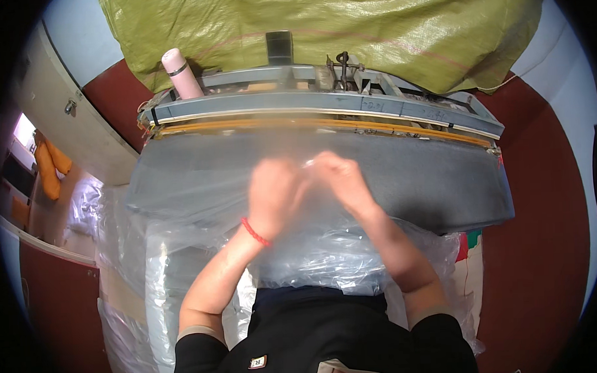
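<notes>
My left hand (274, 190), with a red cord bracelet (255, 233) at its wrist, is raised over the middle of a long grey work surface (436, 172). It is closed and smeared by motion. Close beside it, my right hand (341, 177) pinches clear plastic film, its fingertips almost meeting the left ones. Thin, see-through film (203, 190) spreads from the hands toward the left over the grey surface. More crinkled clear plastic (324, 258) drapes across the near edge and my lap. The film's exact edge between the fingers is blurred.
A grey metal frame (243, 104) with orange strips runs along the far edge. On it stand a pink bottle (181, 73) and a dark metal clamp (343, 70). A yellow-green woven sheet (345, 27) hangs behind. At left are a door (79, 115) and plastic bundles (130, 343).
</notes>
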Action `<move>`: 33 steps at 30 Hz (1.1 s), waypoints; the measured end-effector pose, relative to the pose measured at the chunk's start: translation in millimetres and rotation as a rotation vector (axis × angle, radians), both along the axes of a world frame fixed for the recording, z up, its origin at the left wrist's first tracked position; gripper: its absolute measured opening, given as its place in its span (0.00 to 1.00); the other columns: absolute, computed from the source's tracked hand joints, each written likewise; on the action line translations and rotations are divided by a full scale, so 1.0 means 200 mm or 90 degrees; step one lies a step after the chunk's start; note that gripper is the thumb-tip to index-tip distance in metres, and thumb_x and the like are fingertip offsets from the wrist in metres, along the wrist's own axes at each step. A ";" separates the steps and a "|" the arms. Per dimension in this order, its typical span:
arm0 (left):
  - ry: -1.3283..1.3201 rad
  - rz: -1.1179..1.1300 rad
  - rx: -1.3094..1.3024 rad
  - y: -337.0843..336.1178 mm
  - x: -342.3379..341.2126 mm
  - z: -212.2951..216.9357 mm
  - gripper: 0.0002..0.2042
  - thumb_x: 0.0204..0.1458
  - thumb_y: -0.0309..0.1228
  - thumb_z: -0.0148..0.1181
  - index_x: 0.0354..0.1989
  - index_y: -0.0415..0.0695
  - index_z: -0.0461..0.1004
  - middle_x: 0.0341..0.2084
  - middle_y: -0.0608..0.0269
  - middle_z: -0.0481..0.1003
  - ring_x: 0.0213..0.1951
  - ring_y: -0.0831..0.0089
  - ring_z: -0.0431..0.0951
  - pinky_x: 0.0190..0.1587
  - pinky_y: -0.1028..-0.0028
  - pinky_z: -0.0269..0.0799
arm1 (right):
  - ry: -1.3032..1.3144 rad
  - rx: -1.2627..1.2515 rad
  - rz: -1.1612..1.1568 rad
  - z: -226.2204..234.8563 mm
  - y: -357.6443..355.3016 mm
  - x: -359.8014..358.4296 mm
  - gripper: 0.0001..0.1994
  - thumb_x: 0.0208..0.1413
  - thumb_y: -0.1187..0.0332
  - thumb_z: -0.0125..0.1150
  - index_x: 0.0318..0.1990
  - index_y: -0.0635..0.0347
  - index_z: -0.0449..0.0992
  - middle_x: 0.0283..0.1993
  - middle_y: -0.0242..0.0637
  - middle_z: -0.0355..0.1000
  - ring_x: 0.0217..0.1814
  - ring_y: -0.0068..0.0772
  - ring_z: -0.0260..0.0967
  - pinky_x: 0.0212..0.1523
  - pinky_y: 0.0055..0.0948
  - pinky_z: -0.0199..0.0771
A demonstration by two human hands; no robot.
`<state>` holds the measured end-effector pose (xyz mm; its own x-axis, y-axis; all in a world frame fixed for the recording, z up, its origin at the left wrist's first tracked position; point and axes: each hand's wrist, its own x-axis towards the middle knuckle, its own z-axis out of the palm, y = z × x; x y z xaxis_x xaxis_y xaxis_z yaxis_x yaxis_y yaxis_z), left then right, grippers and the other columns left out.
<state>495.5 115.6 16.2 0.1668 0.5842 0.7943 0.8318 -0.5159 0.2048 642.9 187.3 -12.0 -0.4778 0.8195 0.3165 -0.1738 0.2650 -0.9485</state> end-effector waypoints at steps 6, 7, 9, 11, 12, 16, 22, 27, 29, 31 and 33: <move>-0.402 -0.533 -0.974 -0.21 0.00 -0.20 0.11 0.50 0.26 0.54 0.42 0.39 0.67 0.28 0.67 0.72 0.33 0.81 0.71 0.38 0.78 0.67 | 0.234 -0.230 -0.270 -0.19 0.40 0.43 0.07 0.56 0.64 0.50 0.36 0.57 0.69 0.30 0.28 0.65 0.28 0.20 0.62 0.27 0.22 0.64; -0.414 -0.542 -1.041 -0.29 -0.05 -0.21 0.11 0.50 0.25 0.54 0.42 0.39 0.67 0.27 0.67 0.72 0.32 0.81 0.72 0.36 0.79 0.68 | 0.144 -0.121 -0.449 -0.15 0.43 0.49 0.09 0.55 0.63 0.51 0.37 0.58 0.70 0.29 0.27 0.65 0.28 0.18 0.61 0.29 0.22 0.64; -0.481 -0.554 -1.071 -0.40 -0.24 -0.22 0.10 0.50 0.23 0.54 0.41 0.38 0.67 0.29 0.67 0.71 0.33 0.82 0.71 0.33 0.80 0.69 | -0.064 0.008 -0.639 -0.25 0.57 0.87 0.11 0.54 0.63 0.52 0.38 0.60 0.73 0.33 0.30 0.69 0.35 0.21 0.64 0.37 0.23 0.64; -0.400 -0.391 -0.930 -0.53 -0.54 -0.27 0.11 0.46 0.21 0.56 0.39 0.39 0.68 0.30 0.69 0.70 0.33 0.82 0.70 0.32 0.79 0.68 | -0.179 0.103 -0.685 -0.37 0.66 1.27 0.11 0.55 0.65 0.49 0.38 0.64 0.73 0.35 0.32 0.72 0.37 0.23 0.66 0.42 0.24 0.64; -0.428 -0.296 -0.959 -0.57 -0.68 -0.23 0.11 0.43 0.20 0.56 0.37 0.40 0.69 0.29 0.70 0.70 0.32 0.81 0.69 0.33 0.79 0.68 | -0.273 0.283 -0.711 -0.37 0.65 1.40 0.10 0.55 0.64 0.50 0.32 0.60 0.73 0.27 0.25 0.66 0.31 0.14 0.59 0.33 0.18 0.61; -0.519 -0.025 -0.879 -0.72 -1.20 -0.02 0.09 0.39 0.23 0.53 0.32 0.43 0.69 0.23 0.72 0.70 0.23 0.86 0.67 0.23 0.83 0.62 | -0.385 0.173 -0.804 -0.48 0.67 1.96 0.13 0.56 0.62 0.48 0.31 0.66 0.71 0.26 0.35 0.69 0.30 0.24 0.62 0.36 0.24 0.63; -0.305 0.333 -0.524 -0.81 -1.83 0.46 0.04 0.42 0.22 0.56 0.26 0.43 0.68 0.17 0.74 0.68 0.21 0.85 0.67 0.23 0.82 0.61 | -0.499 0.198 -0.811 -0.47 0.68 2.09 0.16 0.57 0.59 0.47 0.30 0.66 0.69 0.25 0.41 0.67 0.28 0.29 0.62 0.34 0.27 0.63; 0.118 0.422 0.114 -0.41 -1.14 0.53 0.05 0.46 0.27 0.56 0.27 0.40 0.68 0.17 0.57 0.65 0.24 0.62 0.70 0.26 0.69 0.66 | -0.576 0.167 -0.880 -0.52 0.63 2.38 0.17 0.58 0.59 0.46 0.31 0.67 0.70 0.26 0.44 0.68 0.28 0.35 0.63 0.35 0.29 0.64; 0.425 0.294 -0.368 -0.48 -1.07 0.16 0.10 0.47 0.30 0.54 0.36 0.39 0.68 0.34 0.55 0.69 0.35 0.59 0.70 0.37 0.67 0.69 | -0.579 0.190 -0.909 -0.56 0.62 2.44 0.16 0.58 0.59 0.45 0.32 0.67 0.70 0.28 0.45 0.69 0.29 0.38 0.65 0.35 0.31 0.64; 0.320 0.173 -0.389 -0.47 -0.95 -0.02 0.19 0.47 0.30 0.53 0.49 0.39 0.64 0.50 0.51 0.64 0.46 0.56 0.67 0.47 0.65 0.66 | -0.618 0.167 -0.910 -0.56 0.58 2.50 0.17 0.58 0.59 0.45 0.33 0.67 0.70 0.29 0.46 0.70 0.30 0.40 0.66 0.35 0.31 0.64; 0.212 0.345 -0.424 -0.53 -1.19 -0.22 0.22 0.47 0.31 0.54 0.52 0.40 0.60 0.54 0.50 0.59 0.50 0.54 0.64 0.51 0.65 0.63 | -0.629 0.169 -0.891 -0.57 0.57 2.60 0.17 0.57 0.59 0.45 0.34 0.66 0.70 0.29 0.46 0.70 0.31 0.41 0.66 0.35 0.33 0.64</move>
